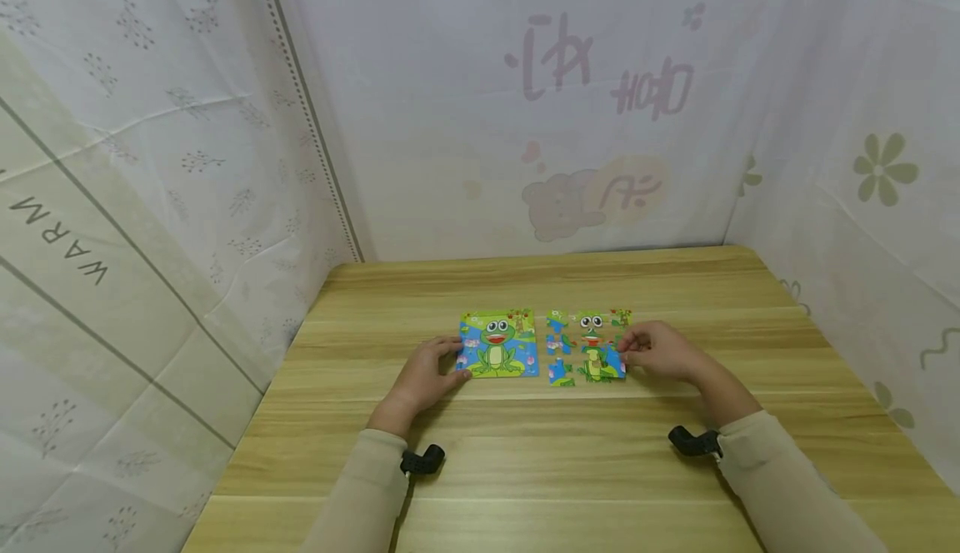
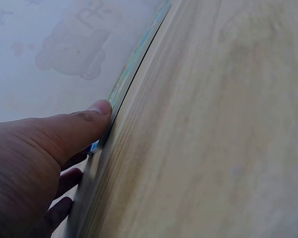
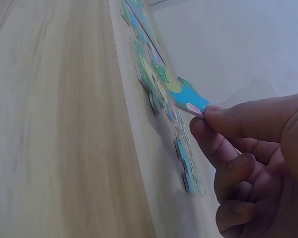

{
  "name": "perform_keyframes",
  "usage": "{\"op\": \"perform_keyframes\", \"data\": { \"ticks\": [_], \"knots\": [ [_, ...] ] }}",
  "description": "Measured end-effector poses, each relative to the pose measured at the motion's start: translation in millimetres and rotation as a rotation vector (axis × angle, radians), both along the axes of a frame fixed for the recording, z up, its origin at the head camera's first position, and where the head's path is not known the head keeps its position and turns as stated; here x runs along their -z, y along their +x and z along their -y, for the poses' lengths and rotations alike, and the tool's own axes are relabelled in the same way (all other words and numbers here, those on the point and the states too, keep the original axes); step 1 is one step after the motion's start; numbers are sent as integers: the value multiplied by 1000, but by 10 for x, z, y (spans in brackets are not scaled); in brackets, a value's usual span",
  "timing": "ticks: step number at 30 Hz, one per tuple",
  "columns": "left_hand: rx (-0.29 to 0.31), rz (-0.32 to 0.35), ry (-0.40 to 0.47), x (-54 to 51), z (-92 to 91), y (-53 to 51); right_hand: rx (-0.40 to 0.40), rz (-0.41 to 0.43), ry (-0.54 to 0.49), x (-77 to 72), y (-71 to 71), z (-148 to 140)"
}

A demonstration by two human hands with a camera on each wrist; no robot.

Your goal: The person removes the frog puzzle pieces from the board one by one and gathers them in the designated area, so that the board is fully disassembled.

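Note:
A square frog picture board lies flat on the table. My left hand holds it at its left side, the thumb on the near left corner and the fingers along the left edge. In the left wrist view, the left thumb presses on the board's edge. To the right lie jigsaw pieces of the same frog picture, some of them apart, such as the blue-green piece. My right hand pinches a blue puzzle piece between thumb and index finger, tilted above the other pieces.
The wood-grain table extends around the puzzle. Printed curtains hang behind it and on both sides. A black wrist device sits at the left cuff and another black device at the right cuff.

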State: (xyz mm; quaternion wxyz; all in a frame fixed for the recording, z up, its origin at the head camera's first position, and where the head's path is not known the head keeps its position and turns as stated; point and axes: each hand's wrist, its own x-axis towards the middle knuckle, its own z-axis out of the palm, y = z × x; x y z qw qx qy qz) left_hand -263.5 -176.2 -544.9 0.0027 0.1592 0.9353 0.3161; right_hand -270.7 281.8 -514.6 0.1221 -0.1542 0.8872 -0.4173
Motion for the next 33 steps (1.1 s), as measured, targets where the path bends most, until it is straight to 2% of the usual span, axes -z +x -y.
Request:
{"op": "perform_keyframes", "data": {
  "ticks": [7,14,21,33],
  "knots": [
    [2,3,-4,-19,-2,4,-7,31,-3,-10,61,-182],
    [-1,10,-3,-13,4,1,36,89,-8,30,89,-286],
    [3,11,5,-13,9,-3,54,76,34,85,86,-303],
    [8,12,7,-16,4,-1,64,63,14,82,105,-292]
  ]
}}
